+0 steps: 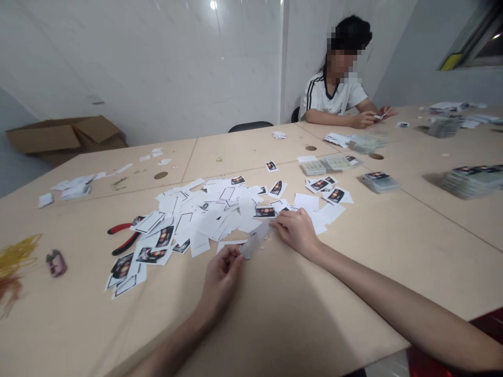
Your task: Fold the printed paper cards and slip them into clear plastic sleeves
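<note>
A narrow white slip of paper (256, 237) is stretched between my two hands, slanting up to the right. My left hand (225, 269) pinches its lower end between thumb and fingers. At the upper end, the fingers of my right hand (295, 233) close on the slip. Just beyond my hands spreads a loose heap of white paper cards (214, 222), some blank, some with black line frames. Several bear a dark printed picture, such as the picture card (164, 236) on the left side. Red-handled pliers (124, 235) lie partly under the cards.
A pink and black small object (56, 263) and yellow strings (18, 256) lie on the left of the table (176, 330). Clear plastic cases (378, 181) stand in stacks on the right. Across the table, a person (334, 99) handles a small item. A cardboard box (66, 137) stands behind.
</note>
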Demonstrator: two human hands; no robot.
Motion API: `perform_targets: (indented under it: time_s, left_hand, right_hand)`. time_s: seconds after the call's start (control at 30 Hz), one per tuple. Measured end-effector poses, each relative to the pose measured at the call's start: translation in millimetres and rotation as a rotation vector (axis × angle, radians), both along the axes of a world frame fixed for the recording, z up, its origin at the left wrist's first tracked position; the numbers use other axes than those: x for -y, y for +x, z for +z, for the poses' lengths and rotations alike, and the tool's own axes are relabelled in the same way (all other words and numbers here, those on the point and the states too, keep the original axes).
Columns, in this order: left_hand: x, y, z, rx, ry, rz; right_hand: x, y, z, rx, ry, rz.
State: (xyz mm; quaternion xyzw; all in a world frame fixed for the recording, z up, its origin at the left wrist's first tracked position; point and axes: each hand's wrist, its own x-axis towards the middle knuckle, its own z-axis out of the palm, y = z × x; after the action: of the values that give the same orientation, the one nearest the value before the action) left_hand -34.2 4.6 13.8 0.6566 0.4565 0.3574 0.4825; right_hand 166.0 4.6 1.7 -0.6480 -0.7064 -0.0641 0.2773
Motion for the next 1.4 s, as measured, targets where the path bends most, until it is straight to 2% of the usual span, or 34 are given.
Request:
perform_targets:
  time_s: [0.83, 1.07, 1.4]
  left_hand:
    - [-0.2, -0.5, 0.6, -0.016, -0.003, -0.001]
    - [1.7, 1.1, 3.8, 0.008, -0.019, 0.025]
    - [-1.3, -0.8, -0.5, -0.014, 0.011, 0.017]
  right_hand:
    - [-1.1, -0.6, 0.2, -0.103, -0.057, -0.082]
    - [-3.6, -1.7, -5.2, -0.151, -0.039, -0.106]
    - [-5.7, -0.5, -9.0, -0.255, -0.046, -0.115]
